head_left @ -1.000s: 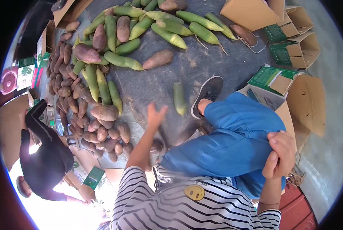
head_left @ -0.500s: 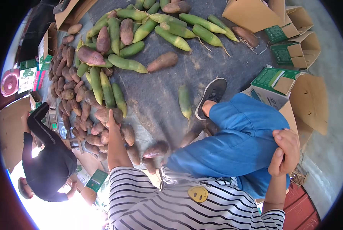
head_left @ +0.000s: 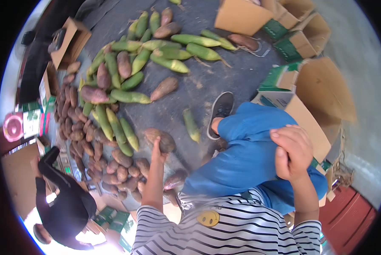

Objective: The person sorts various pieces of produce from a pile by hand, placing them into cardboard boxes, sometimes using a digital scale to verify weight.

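My left hand [head_left: 158, 153] is wrapped round a large reddish-brown sweet potato [head_left: 164, 140], holding it over the dark ground sheet, to the right of the pile. Beneath and left of that arm lie more brown sweet potatoes [head_left: 121, 159]. Beyond them spreads a heap of long green radishes [head_left: 131, 97], with several large reddish roots [head_left: 123, 64] on and among them. A single green radish [head_left: 191, 125] lies apart, between the held sweet potato and my shoe. Over my blue-trousered knee, my right hand [head_left: 293, 152] is loosely curled closed, with nothing visible in it.
Open cardboard boxes with green printing [head_left: 280, 83] stand along the right side and at the far right. Another carton [head_left: 70, 42] is at the far left. A person in dark clothes [head_left: 65, 195] bends at the left near more boxes. My shoe [head_left: 221, 111] rests on the sheet [head_left: 173, 114].
My left hand has carried the sweet potato to the right, away from the pile. The view has shifted, and my right hand appears further left and higher, still curled.
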`<state>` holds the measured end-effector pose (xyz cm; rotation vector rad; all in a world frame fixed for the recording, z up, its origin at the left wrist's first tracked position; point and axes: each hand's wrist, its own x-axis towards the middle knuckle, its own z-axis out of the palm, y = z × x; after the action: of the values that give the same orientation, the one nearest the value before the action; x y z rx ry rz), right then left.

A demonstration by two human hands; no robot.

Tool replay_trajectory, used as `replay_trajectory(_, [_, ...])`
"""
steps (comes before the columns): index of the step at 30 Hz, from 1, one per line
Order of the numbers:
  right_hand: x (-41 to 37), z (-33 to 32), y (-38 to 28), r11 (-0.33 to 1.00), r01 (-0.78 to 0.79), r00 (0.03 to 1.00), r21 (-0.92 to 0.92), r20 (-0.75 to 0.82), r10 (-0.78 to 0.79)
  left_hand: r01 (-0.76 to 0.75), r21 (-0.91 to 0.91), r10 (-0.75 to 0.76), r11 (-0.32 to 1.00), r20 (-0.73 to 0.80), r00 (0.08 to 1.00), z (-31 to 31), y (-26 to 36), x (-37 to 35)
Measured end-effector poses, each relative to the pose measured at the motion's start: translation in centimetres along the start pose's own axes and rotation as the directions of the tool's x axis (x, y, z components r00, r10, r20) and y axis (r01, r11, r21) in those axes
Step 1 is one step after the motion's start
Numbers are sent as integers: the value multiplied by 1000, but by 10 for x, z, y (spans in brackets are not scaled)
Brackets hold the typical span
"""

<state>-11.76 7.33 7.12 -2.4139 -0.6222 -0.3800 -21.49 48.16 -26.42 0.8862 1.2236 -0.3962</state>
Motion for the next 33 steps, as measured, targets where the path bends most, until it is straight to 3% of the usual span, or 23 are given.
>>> replay_trajectory(1, [-4,-3,1,1000,4,1000,-1,-17,-5,15,7,-16,1000,71,997,39,3,-26])
replay_trajectory(5, [-29,-21,19,992,-57,977,114,-200,79,-285,71,219,956,476,852,142,15,-57])
replay_trajectory(9, [-77,-78,74,883,-438,899,-168,-57,435,-624,16,422,781,723,547,259,51,-145])
replay_trajectory(11, [-119,-88,107,816,-421,883,-396,27,468,-786,-5,471,618,803,365,311,60,-193])
replay_trajectory(14, [-167,-86,143,769,-505,810,-392,93,579,-913,-59,412,405,903,124,380,60,-242])
replay_trajectory(17, [-179,-74,165,725,-532,743,-436,169,647,-966,-98,234,239,971,-40,440,39,-277])
replay_trajectory(18, [-182,-73,168,737,-528,765,-422,141,628,-985,-93,147,146,987,-71,457,30,-285])
replay_trajectory(22, [-191,-64,181,762,-505,808,-405,90,583,-968,-155,-177,-200,977,-119,508,-9,-297])
replay_trajectory(24, [-196,-60,181,778,-495,829,-388,58,556,-929,-232,-322,-287,937,-134,531,-29,-273])
replay_trajectory(25, [-197,-58,179,793,-484,849,-371,22,528,-907,-250,-386,-340,916,-109,542,-38,-268])
replay_trajectory(27, [-201,-53,182,822,-472,870,-318,-16,493,-871,-180,-460,-457,886,59,557,-55,-259])
replay_trajectory(33, [-204,-48,190,826,-487,865,-284,-28,501,-706,-322,-613,-631,764,200,582,-82,-203])
